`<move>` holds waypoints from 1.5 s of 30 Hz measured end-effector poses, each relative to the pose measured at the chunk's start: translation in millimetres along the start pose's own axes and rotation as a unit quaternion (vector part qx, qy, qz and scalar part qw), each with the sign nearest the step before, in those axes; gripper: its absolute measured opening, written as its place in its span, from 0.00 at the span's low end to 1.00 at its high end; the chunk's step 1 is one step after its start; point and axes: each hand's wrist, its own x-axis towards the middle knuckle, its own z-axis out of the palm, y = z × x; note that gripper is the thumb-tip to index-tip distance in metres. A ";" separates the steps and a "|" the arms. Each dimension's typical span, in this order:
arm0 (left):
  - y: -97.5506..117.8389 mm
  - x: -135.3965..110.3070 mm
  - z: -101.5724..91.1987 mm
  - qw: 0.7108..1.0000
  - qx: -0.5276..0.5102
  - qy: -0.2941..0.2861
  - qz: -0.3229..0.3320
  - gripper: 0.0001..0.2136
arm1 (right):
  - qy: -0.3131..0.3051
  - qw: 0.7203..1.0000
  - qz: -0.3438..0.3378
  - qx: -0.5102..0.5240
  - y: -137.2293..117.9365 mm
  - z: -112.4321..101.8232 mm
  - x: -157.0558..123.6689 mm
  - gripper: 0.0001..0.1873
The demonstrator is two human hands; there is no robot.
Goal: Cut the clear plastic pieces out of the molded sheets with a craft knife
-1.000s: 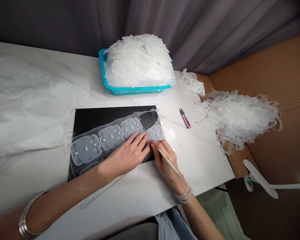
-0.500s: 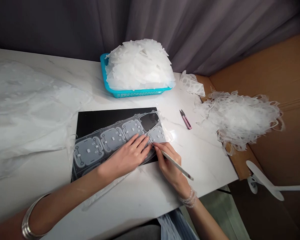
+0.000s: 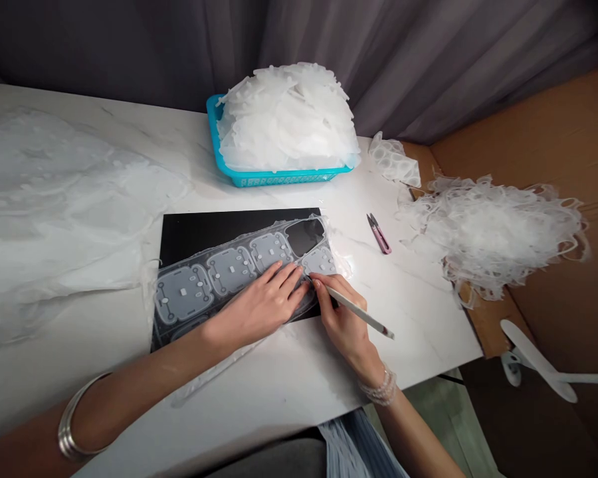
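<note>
My left hand (image 3: 259, 304) lies flat, fingers stretched out, on a clear moulded silicone sheet (image 3: 232, 269). Rounded panels with small slots and tabs run along this sheet, and one panel-shaped opening near its far right end shows black. Under it is a black mat (image 3: 194, 229). My right hand (image 3: 346, 325) is closed in a pen-like grip around a slim pale pen-shaped tool (image 3: 361, 312). The tool's dark tip meets the sheet just right of my left fingertips; the exact contact is partly hidden by my fingers.
Behind the mat stands a blue basket (image 3: 284, 178) heaped with translucent pieces. Pink thread snips (image 3: 379, 234) lie to the right. Tangled clear offcuts (image 3: 498, 232) spill over a cardboard box (image 3: 533, 159). Large translucent sheets (image 3: 64, 219) cover the left side of the table.
The whole scene has shifted slightly right and up in view. The tool in my right hand lies at a somewhat flatter slant. My left hand keeps its place on the sheet.
</note>
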 end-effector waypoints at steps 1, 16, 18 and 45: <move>0.1 0.3 -1.2 1.000 0.001 -0.001 -0.001 0.18 | -0.002 1.000 0.001 -0.006 -2.1 -1.3 0.0 0.09; 0.5 -1.1 -1.4 1.000 0.009 -0.007 0.010 0.17 | -0.009 0.986 -0.103 -0.132 10.3 14.8 -14.2 0.17; 0.6 -2.2 0.0 1.000 0.010 -0.008 0.012 0.17 | -0.025 0.980 -0.109 -0.168 12.8 16.5 -15.2 0.20; 2.9 -5.1 -1.6 0.999 -0.049 -0.002 -0.013 0.20 | 0.002 0.943 0.214 0.256 9.7 -37.6 16.3 0.13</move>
